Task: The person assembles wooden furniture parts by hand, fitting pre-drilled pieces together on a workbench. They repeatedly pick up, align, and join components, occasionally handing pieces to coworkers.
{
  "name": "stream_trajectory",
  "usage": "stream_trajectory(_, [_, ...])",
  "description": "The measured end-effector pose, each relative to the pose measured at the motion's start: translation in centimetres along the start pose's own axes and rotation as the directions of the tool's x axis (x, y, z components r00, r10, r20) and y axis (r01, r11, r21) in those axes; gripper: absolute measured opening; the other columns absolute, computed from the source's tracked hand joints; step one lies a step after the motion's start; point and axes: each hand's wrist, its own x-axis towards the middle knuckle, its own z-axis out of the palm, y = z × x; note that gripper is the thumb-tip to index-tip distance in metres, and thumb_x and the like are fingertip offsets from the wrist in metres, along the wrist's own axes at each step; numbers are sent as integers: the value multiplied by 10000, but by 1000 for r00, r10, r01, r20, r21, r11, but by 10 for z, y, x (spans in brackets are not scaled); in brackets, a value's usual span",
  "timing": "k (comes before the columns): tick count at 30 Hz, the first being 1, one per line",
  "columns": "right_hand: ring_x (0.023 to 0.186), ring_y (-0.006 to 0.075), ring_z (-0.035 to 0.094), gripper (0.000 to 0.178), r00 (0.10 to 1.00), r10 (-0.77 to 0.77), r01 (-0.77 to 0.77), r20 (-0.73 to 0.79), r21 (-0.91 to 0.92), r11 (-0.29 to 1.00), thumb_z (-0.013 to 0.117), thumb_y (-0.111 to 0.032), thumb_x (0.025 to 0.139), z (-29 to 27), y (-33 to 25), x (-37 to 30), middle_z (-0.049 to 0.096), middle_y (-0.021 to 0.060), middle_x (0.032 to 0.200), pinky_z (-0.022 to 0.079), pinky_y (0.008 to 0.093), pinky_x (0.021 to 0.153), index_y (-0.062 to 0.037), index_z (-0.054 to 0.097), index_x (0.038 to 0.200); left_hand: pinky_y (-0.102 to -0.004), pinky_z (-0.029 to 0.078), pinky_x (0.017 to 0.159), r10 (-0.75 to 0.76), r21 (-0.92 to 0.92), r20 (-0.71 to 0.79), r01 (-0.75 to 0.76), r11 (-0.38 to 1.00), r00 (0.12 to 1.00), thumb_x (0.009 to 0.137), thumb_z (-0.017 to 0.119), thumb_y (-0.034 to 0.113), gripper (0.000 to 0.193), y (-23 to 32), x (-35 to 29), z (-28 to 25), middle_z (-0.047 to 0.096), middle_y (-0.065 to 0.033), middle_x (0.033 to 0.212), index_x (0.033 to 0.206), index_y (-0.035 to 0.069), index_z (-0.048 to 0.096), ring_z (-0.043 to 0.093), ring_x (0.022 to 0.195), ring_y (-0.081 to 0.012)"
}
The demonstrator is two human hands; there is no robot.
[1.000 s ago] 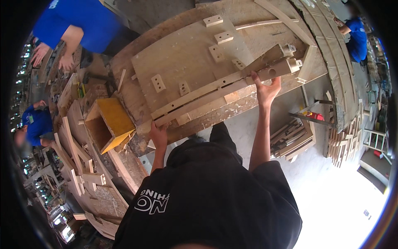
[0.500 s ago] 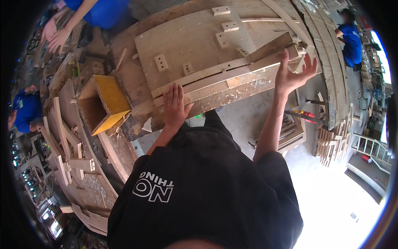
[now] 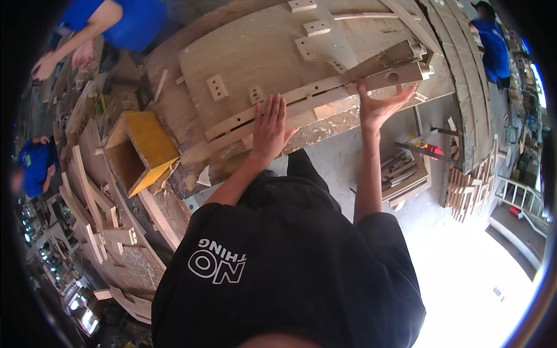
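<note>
My left hand (image 3: 268, 132) lies flat with fingers stretched over a long, narrow wooden rail (image 3: 307, 108) at the bench's near edge. Behind this rail runs a second wooden strip (image 3: 282, 100) with small dark holes, a thin gap between them. My right hand (image 3: 377, 110) has its thumb and fingers spread wide, their tips against the near edge of a wooden piece with a round hole (image 3: 411, 73) at the right end. Whether its fingertips reach under this piece is hidden. A rough-edged wooden block (image 3: 386, 58) lies just behind it.
A large thin board (image 3: 243, 58) lies on the workbench (image 3: 165, 116), with several small drilled blocks (image 3: 217, 87) on it. A yellow-sided open wooden box (image 3: 154, 142) stands left. Wood strips (image 3: 87, 185) are piled at far left. Co-workers in blue (image 3: 136, 23) stand nearby.
My left hand has slid right along the rail. My right hand has come down and left to the near edge of the holed wooden piece. The view has shifted slightly.
</note>
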Motion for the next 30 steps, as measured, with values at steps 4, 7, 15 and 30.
stream_trajectory(4, [1182, 389, 455, 1096, 999, 41, -41, 36, 3, 999, 914, -254, 596, 14, 20, -17, 394, 239, 1325, 389, 494, 990, 43, 244, 1411, -562, 184, 1150, 28, 18, 40, -29, 999, 999, 831, 652, 497, 897, 20, 26, 8, 326, -174, 1519, 1470, -18, 291, 279, 1426, -325])
stream_trajectory(7, [1093, 383, 515, 902, 995, 77, -78, 59, 18, 997, 913, -251, 598, 20, 26, -28, 492, 207, 1177, 425, 471, 928, 10, 407, 1298, -568, 212, 1131, 1, 93, 84, -9, 996, 997, 833, 656, 501, 889, 29, 41, 12, 330, -175, 1515, 1471, -6, 301, 316, 1398, -348])
stream_trajectory(15, [1118, 359, 476, 845, 718, 408, -668, 564, 393, 632, 876, -256, 560, 17, 45, -39, 543, 155, 1219, 367, 490, 906, -33, 488, 1277, -507, 374, 937, 30, 56, 70, -34, 998, 997, 807, 668, 500, 783, 21, 64, 36, 517, -142, 1201, 1399, 42, 436, 496, 1069, -329])
stream_trajectory(30, [1152, 347, 538, 674, 941, 48, -224, 335, 511, 830, 782, -241, 631, 18, 64, -11, 625, 130, 1262, 367, 468, 923, -12, 575, 1230, -427, 467, 844, -37, 27, 229, 31, 999, 973, 824, 686, 288, 400, 30, 84, 26, 592, -131, 1025, 1150, 70, 609, 583, 972, -306])
